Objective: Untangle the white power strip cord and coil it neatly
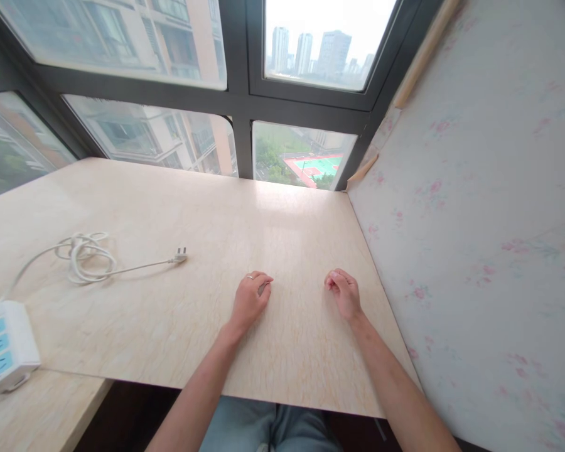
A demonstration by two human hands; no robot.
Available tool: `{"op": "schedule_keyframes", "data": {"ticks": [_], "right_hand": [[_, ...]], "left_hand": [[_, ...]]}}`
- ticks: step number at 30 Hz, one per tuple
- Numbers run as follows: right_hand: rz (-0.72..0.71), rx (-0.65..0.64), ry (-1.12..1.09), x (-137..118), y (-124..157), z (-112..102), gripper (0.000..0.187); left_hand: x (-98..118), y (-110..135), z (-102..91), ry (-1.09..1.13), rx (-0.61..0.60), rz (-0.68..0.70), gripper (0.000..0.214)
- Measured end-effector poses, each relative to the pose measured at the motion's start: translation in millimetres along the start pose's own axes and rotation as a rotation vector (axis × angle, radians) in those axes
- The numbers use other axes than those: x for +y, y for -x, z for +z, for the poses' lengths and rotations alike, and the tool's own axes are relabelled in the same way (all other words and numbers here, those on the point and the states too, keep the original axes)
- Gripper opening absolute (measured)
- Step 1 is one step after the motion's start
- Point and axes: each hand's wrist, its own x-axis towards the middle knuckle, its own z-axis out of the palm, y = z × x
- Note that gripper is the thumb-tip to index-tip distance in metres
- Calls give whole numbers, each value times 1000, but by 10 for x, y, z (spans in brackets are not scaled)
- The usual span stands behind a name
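So, nearest to me was the lap, blue jeans (240,424) under the front edge of the table (169,333). Off at the near left sat the power strip (23,333), white with blue socket faces.

Both hands rested on the table, well apart. The left hand (253,295), with a ring (249,277) on one finger, was loosely curled, thumb drawn in to the fingertips. There was a dark patch inside the curl, and I couldn't tell if it was shadow or something small. The right hand (343,290) had its fingers folded in and the thumb against them, palm hidden, so no idea if that grip held anything either; I saw nothing sticking out.

Best way to do a rest like that, imo: wrists low and loose, weight on the table, no squeezing, and the right arm kept off the wall (452,207) close beside it.

The table itself was the thing under both hands. The nearest loose bit was the plug (181,255), left of the left hand and a little farther back, prongs up. Its cord (141,268) ran left into a messy coil, then round to the strip.

Past all that: dark window frame (239,113), then a red-and-green court (327,164) below and hazy towers (334,53) way off.
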Motion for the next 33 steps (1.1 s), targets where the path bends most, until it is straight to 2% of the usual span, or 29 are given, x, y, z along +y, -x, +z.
{"op": "schedule_keyframes", "data": {"ticks": [22, 33], "right_hand": [[8, -62, -11, 8, 15, -17, 18], [-36, -71, 77, 0, 30, -20, 26]], "left_hand": [[18, 0, -16, 25, -2, -4, 16], [13, -7, -18, 15, -6, -5, 17]]}}
